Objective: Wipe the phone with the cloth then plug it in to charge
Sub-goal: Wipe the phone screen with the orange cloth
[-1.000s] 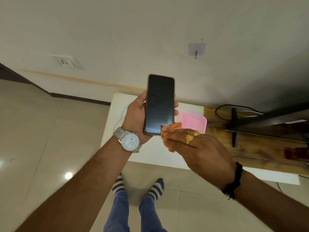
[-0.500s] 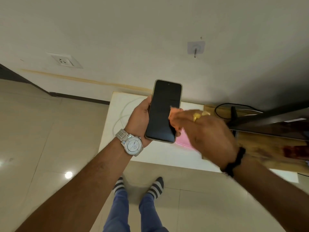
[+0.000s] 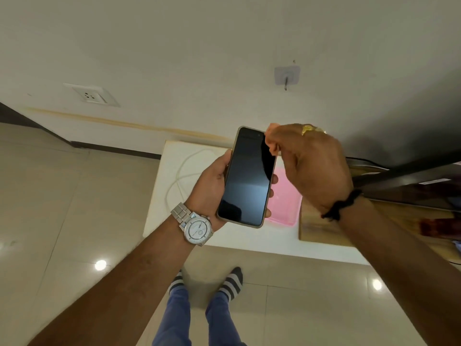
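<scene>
Fingers of left hand (image 3: 212, 186) grip one phone (image 3: 247, 178) — right hand (image 3: 311, 166) pinches one cloth (image 3: 272, 143).

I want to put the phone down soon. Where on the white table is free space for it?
The white table looks bare at its near left corner, between the cable and the near edge. The near strip below the pink tray also looks free. It is crowded further right, by the wooden board.

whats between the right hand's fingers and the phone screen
In the head view, a bunched orange cloth lies between the right hand and the top corner of the phone, which the left hand holds upright.
</scene>
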`<state>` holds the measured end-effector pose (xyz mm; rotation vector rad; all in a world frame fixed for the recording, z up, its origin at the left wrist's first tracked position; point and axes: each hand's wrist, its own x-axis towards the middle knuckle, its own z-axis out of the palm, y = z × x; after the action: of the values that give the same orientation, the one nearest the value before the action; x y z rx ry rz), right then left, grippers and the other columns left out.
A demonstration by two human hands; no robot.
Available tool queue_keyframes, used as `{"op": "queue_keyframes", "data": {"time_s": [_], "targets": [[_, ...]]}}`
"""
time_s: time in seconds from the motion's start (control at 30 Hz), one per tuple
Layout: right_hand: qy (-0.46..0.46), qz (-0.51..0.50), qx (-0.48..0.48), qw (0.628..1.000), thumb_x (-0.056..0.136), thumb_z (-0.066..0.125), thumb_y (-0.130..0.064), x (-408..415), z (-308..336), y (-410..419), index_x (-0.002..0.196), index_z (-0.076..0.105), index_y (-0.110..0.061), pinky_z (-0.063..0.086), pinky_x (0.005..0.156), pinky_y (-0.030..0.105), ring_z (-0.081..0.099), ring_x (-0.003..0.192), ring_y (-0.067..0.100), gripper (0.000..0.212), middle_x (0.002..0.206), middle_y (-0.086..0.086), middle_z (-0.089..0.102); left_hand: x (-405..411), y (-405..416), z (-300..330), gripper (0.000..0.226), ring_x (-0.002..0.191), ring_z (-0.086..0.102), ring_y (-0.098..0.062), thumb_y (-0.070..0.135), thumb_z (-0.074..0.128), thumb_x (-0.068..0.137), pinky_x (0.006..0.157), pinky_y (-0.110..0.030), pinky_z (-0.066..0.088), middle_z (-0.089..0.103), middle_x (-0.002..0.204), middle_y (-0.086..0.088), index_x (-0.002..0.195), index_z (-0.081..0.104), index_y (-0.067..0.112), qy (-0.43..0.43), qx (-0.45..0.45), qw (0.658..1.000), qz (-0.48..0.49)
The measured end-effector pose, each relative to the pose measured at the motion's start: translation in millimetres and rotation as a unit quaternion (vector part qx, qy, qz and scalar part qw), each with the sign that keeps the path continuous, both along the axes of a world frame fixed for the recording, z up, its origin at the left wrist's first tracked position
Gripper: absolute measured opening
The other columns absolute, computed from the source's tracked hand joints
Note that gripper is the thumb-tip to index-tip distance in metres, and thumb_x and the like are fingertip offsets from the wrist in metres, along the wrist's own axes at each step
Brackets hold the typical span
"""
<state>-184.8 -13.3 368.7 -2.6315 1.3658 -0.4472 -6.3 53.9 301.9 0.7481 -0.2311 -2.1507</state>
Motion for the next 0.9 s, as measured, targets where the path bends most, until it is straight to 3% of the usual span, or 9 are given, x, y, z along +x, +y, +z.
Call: {"op": "queue_keyframes", "data": {"time_s": [0.17,0.3,0.37,0.47,0.57,0.67,0.73,0.83,0.9], "targets": [[0.019,0.062,0.037,0.997,0.088,0.051,0.001,1,0,36,0.101,0.074,-0.013,0.061,0.072,0.040,0.071,0.087,0.030,0.030,0.100,0.006,0.075,5,-2,2,0.058,0.094,0.069,-0.038,0.058,0.039,0.101,0.083,-0.056,0.057,0.071,0.111,-0.019,0.125,0.071,0.015,-0.015,0.019,0.999,0.037],[-0.016,0.004,0.004,1.000,0.084,0.060,0.009,-4,4,10,0.093,0.076,-0.011,0.059,0.076,0.043,0.070,0.087,0.031,0.027,0.096,0.009,0.076,-3,3,4,0.063,0.093,0.069,-0.036,0.062,0.039,0.101,0.082,-0.051,0.057,0.070,0.115,-0.019,0.130,0.068,0.013,-0.004,0.003,1.000,-0.012],[-0.019,0.021,0.006,1.000,0.090,0.057,-0.005,14,9,8,0.100,0.077,-0.007,0.059,0.081,0.044,0.071,0.090,0.035,0.023,0.100,0.012,0.076,-8,6,5,0.061,0.090,0.071,-0.036,0.063,0.041,0.100,0.081,-0.054,0.058,0.073,0.110,-0.017,0.122,0.073,0.016,0.003,0.004,1.000,-0.015],[0.002,0.050,0.033,0.998,0.093,0.044,-0.024,32,11,16,0.109,0.076,-0.006,0.060,0.084,0.046,0.071,0.097,0.037,0.040,0.109,0.013,0.076,-15,9,4,0.057,0.086,0.073,-0.036,0.062,0.040,0.100,0.078,-0.056,0.059,0.075,0.103,-0.015,0.110,0.078,0.020,-0.005,0.010,1.000,-0.011],[0.002,0.044,0.029,0.999,0.094,0.058,-0.009,12,8,13,0.107,0.076,-0.006,0.060,0.085,0.046,0.072,0.096,0.037,0.024,0.107,0.014,0.076,-8,9,3,0.061,0.089,0.070,-0.037,0.061,0.038,0.101,0.079,-0.053,0.058,0.071,0.110,-0.019,0.121,0.073,0.016,-0.003,0.017,1.000,0.007],[-0.011,0.024,0.007,1.000,0.096,0.051,-0.002,-6,7,16,0.095,0.076,-0.008,0.060,0.076,0.044,0.071,0.084,0.033,0.025,0.094,0.010,0.076,2,7,3,0.067,0.093,0.065,-0.036,0.061,0.034,0.103,0.080,-0.050,0.056,0.068,0.115,-0.020,0.136,0.063,0.011,-0.010,0.005,1.000,0.000],[-0.019,0.025,0.003,0.999,0.090,0.058,0.002,5,5,18,0.095,0.076,-0.007,0.061,0.076,0.043,0.071,0.082,0.032,0.021,0.092,0.011,0.076,-3,7,5,0.065,0.090,0.067,-0.035,0.061,0.034,0.102,0.078,-0.050,0.057,0.070,0.111,-0.018,0.127,0.070,0.014,-0.012,0.009,1.000,-0.005],[-0.015,0.035,0.015,0.999,0.090,0.056,-0.009,27,6,17,0.106,0.076,-0.005,0.061,0.080,0.045,0.072,0.090,0.036,0.026,0.104,0.014,0.077,-10,9,8,0.059,0.085,0.070,-0.035,0.062,0.038,0.099,0.076,-0.051,0.059,0.073,0.103,-0.015,0.109,0.078,0.020,-0.008,0.019,1.000,0.003],[-0.021,0.052,0.021,0.998,0.092,0.053,-0.010,24,6,15,0.104,0.076,-0.005,0.061,0.080,0.044,0.072,0.089,0.036,0.027,0.102,0.014,0.077,-5,10,7,0.060,0.087,0.070,-0.035,0.061,0.037,0.100,0.077,-0.050,0.059,0.073,0.105,-0.016,0.112,0.078,0.018,-0.007,0.017,1.000,0.013]]}}
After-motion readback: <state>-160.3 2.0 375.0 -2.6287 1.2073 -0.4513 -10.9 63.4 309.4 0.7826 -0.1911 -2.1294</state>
